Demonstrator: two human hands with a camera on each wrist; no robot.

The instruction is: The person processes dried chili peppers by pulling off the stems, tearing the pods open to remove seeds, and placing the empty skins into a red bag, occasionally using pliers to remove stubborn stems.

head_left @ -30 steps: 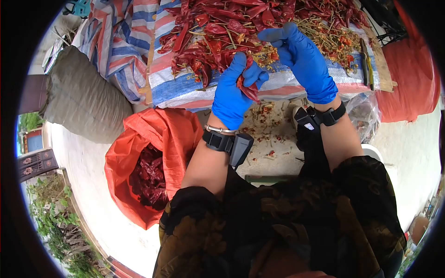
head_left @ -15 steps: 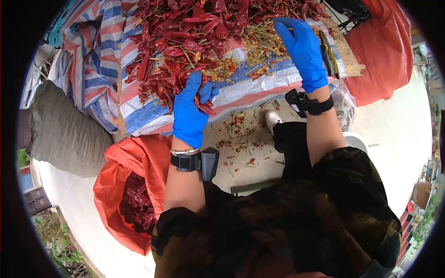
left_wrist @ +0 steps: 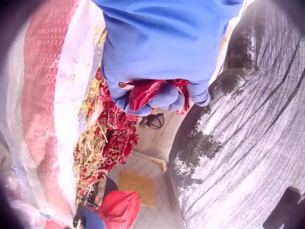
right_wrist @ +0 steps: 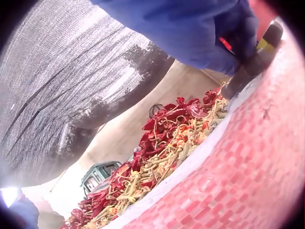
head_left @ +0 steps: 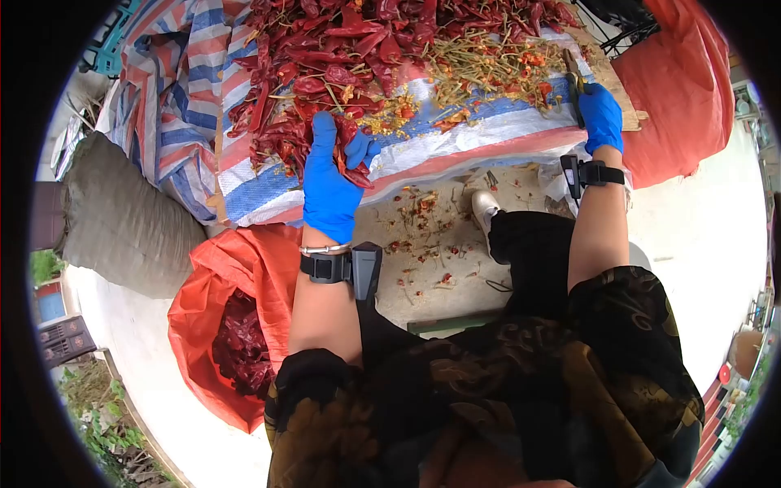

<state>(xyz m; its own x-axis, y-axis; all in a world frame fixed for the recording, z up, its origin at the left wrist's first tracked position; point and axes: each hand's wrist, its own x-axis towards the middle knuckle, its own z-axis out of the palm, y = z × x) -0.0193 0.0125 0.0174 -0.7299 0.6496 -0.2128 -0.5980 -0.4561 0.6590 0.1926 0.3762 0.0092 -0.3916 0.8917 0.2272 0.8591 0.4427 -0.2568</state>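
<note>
In a blue glove, my left hand (head_left: 331,183) grips a few dried red chillies (head_left: 355,172) at the near edge of the pile. The left wrist view shows red chilli skin (left_wrist: 144,93) between its bent fingers. My right hand (head_left: 603,118), also gloved in blue, holds a pair of shears (head_left: 575,75) at the right side of the striped sheet. Their dark and yellow body (right_wrist: 252,71) lies under its fingers in the right wrist view. Dried chillies (head_left: 350,49) are heaped in front, with cut stems and seeds (head_left: 488,73) to the right of them.
A red sack (head_left: 191,325) of chillies stands open at lower left, beside a full grey sack (head_left: 126,215). Another red sack (head_left: 675,98) is past the board's right edge. The striped sheet (head_left: 455,154) covers the board; stem scraps (head_left: 423,220) litter the floor.
My right hand has moved right and down from above the stems onto the shears, which lay untouched before. The left hand keeps its chillies near the pile's edge.
</note>
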